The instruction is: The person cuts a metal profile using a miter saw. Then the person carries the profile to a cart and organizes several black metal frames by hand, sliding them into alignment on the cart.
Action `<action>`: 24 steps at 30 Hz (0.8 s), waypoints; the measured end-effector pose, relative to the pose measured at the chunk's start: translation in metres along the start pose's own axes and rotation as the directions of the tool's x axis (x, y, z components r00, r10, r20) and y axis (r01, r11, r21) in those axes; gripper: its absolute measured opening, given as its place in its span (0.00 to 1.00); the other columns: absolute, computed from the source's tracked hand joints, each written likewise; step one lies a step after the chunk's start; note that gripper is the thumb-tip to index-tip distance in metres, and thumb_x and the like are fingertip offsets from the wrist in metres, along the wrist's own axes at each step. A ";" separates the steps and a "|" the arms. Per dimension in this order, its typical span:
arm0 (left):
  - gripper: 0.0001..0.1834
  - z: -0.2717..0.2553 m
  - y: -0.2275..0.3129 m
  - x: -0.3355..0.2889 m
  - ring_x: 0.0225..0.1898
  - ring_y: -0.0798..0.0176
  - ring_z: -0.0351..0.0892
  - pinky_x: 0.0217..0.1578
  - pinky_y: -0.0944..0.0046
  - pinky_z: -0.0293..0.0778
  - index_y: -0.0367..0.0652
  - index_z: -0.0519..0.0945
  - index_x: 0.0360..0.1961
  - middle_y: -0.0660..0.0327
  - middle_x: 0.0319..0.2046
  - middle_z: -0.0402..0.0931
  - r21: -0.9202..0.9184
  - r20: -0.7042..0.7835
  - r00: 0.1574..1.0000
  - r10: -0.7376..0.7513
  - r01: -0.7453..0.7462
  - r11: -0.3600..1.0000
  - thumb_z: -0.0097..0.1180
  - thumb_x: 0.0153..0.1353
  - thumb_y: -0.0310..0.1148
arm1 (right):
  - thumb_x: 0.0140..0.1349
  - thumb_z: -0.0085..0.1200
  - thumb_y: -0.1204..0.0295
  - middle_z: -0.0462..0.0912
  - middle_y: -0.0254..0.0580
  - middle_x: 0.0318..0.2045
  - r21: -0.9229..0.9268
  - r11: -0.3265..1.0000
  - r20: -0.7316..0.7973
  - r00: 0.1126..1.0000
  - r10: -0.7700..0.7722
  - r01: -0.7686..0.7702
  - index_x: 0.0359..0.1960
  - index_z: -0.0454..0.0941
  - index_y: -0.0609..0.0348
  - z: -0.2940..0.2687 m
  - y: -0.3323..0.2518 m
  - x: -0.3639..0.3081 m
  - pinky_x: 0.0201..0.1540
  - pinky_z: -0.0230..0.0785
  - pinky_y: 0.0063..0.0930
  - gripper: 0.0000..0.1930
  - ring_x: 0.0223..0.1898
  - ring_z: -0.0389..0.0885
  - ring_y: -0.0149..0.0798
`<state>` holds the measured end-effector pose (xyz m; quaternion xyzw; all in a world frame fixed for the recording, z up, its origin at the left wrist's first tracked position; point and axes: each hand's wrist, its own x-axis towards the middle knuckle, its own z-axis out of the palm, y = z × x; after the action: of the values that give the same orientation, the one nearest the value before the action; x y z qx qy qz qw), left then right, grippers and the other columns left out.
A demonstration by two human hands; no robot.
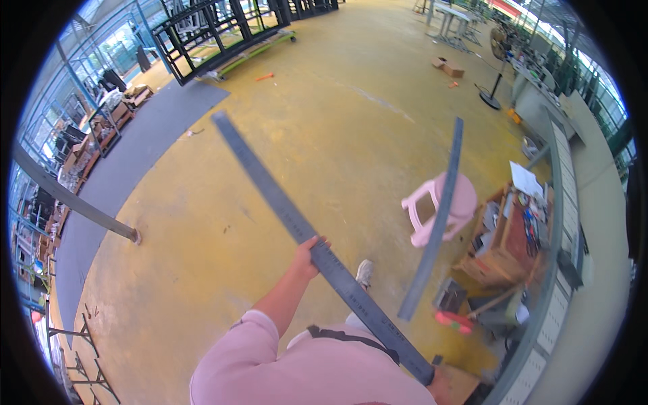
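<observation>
A pink stool (464,196) stands near a cluttered brown box (487,271); black frames (217,37) rest on a green trolley (256,52).

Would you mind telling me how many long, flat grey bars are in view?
2. One flat grey bar is held by the left hand and right hand; the other bar crosses in front of the pink stool. Others may be hidden.

Left hand (310,256) gripping a long grey bar (352,293) near its middle, right hand (440,387) at its lower end, second grey bar (441,224) crossing in front of pink stool (464,197), cluttered cardboard box (489,270), yellow floor (169,277)
</observation>
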<state>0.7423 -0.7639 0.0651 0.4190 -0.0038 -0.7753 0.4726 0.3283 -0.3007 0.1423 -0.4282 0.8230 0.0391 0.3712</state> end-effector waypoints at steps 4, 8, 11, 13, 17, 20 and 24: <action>0.20 -0.018 0.126 0.034 0.52 0.47 0.81 0.56 0.43 0.76 0.38 0.77 0.56 0.49 0.49 0.83 -0.236 -0.048 0.920 0.388 -0.388 0.891 0.53 0.71 0.40 | 0.42 0.67 0.73 0.77 0.55 0.58 -0.292 0.906 -0.297 0.871 -0.391 0.307 0.64 0.72 0.53 -0.088 -0.101 0.235 0.73 0.54 0.55 0.40 0.66 0.70 0.57; 0.22 0.001 0.253 0.046 0.57 0.49 0.79 0.62 0.44 0.72 0.48 0.73 0.63 0.55 0.53 0.81 -0.351 -0.060 0.723 0.689 -0.661 0.663 0.57 0.69 0.37 | 0.43 0.63 0.79 0.72 0.55 0.63 -0.450 0.745 -0.442 0.602 -0.665 0.493 0.69 0.66 0.58 -0.194 -0.321 0.434 0.74 0.51 0.56 0.44 0.69 0.65 0.57; 0.25 0.038 0.326 0.040 0.62 0.51 0.76 0.65 0.44 0.69 0.54 0.70 0.67 0.60 0.58 0.79 -0.280 -0.077 0.451 0.889 -0.866 0.415 0.57 0.71 0.37 | 0.46 0.63 0.81 0.66 0.64 0.68 -0.456 0.654 -0.347 0.556 -0.756 0.604 0.71 0.62 0.63 -0.254 -0.505 0.545 0.73 0.56 0.52 0.45 0.72 0.60 0.64; 0.26 0.051 0.368 0.043 0.64 0.51 0.74 0.66 0.43 0.67 0.55 0.68 0.70 0.61 0.60 0.78 -0.247 -0.219 0.315 0.924 -0.934 0.260 0.56 0.72 0.37 | 0.49 0.55 0.83 0.65 0.61 0.68 -0.440 0.495 -0.176 0.468 -0.866 0.749 0.69 0.65 0.62 -0.276 -0.633 0.599 0.73 0.57 0.52 0.40 0.72 0.61 0.65; 0.29 0.052 0.459 0.094 0.64 0.50 0.74 0.67 0.43 0.66 0.55 0.65 0.72 0.59 0.61 0.76 -0.140 -0.220 0.078 0.973 -0.989 0.047 0.57 0.72 0.36 | 0.59 0.61 0.69 0.72 0.59 0.68 -0.149 0.504 0.169 0.524 -0.835 0.851 0.71 0.66 0.61 -0.273 -0.838 0.692 0.72 0.63 0.43 0.36 0.69 0.70 0.56; 0.32 0.052 0.545 0.146 0.64 0.48 0.73 0.68 0.43 0.66 0.49 0.64 0.72 0.56 0.61 0.75 -0.043 -0.255 -0.044 0.966 -0.997 -0.057 0.60 0.69 0.32 | 0.61 0.60 0.67 0.79 0.57 0.62 0.036 0.618 0.192 0.601 -0.776 0.785 0.69 0.70 0.60 -0.246 -0.936 0.732 0.69 0.68 0.42 0.33 0.64 0.77 0.53; 0.34 0.094 0.687 0.235 0.63 0.45 0.74 0.68 0.43 0.66 0.41 0.63 0.71 0.49 0.60 0.75 0.125 -0.221 -0.065 0.973 -0.991 -0.038 0.61 0.66 0.26 | 0.58 0.62 0.64 0.82 0.57 0.58 -0.112 0.699 0.415 0.672 -0.613 0.707 0.69 0.72 0.57 -0.222 -0.919 0.836 0.63 0.73 0.41 0.34 0.59 0.82 0.51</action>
<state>1.1348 -1.3537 0.2505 0.3603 -0.2170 -0.1381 0.8967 0.5750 -1.5297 -0.0031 -0.7300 0.5178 0.0847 0.4379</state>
